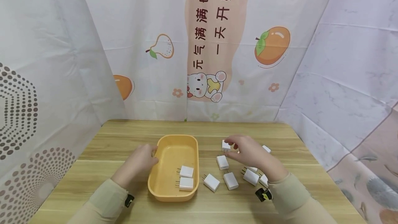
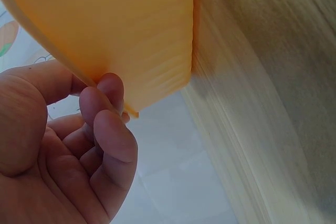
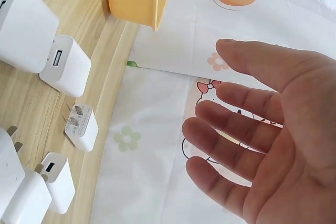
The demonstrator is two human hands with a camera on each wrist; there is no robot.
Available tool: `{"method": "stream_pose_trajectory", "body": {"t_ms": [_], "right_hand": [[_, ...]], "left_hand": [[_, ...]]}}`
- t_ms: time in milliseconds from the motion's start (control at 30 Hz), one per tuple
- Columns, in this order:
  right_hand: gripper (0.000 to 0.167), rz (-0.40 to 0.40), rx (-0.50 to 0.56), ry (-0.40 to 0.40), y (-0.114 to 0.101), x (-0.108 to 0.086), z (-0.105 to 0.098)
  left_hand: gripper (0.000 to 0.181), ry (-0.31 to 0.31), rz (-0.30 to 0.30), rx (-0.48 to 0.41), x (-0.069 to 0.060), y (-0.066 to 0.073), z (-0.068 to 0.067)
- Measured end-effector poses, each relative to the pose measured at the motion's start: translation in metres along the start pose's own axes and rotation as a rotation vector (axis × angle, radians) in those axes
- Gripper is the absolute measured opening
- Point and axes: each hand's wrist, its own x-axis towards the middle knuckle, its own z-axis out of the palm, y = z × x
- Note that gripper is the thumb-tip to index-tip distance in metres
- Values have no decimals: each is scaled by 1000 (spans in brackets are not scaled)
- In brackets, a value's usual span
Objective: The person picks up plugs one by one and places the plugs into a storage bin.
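Note:
My left hand (image 1: 141, 160) pinches the left rim of a yellow plastic tray (image 1: 172, 198) between thumb and fingers. The left wrist view shows the fingertips (image 2: 107, 98) on that rim close up. Inside the tray, toward its near right, lie two white USB wall chargers (image 1: 186, 184) with metal prongs. Several more chargers (image 1: 211, 182) are scattered on the table right of it. Over this group hovers my right hand (image 1: 250, 151), nearest a charger (image 1: 226, 145) at the back. Its fingers are loosely bent and hold nothing in the right wrist view.
The wood-grain table (image 1: 109, 141) ends at a printed cloth (image 1: 155, 89) hanging behind it. More cloth hangs on the left and right sides. Some chargers (image 1: 263, 180) are partly hidden below my right forearm.

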Motion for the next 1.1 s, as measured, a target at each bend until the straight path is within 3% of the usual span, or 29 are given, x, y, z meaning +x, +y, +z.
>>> {"method": "stream_pose_trajectory", "body": {"t_ms": [300,700,1100], "right_hand": [[39,-29,-4,8,-1,0,4],[38,-3,-5,-5,-1,0,8],[27,-55,-23,-5,-3,0,13]], "left_hand": [[47,-9,-18,5,0,1,0],[45,-1,-3,13,-1,1,1],[38,8,17,24,-1,2,1]]}}
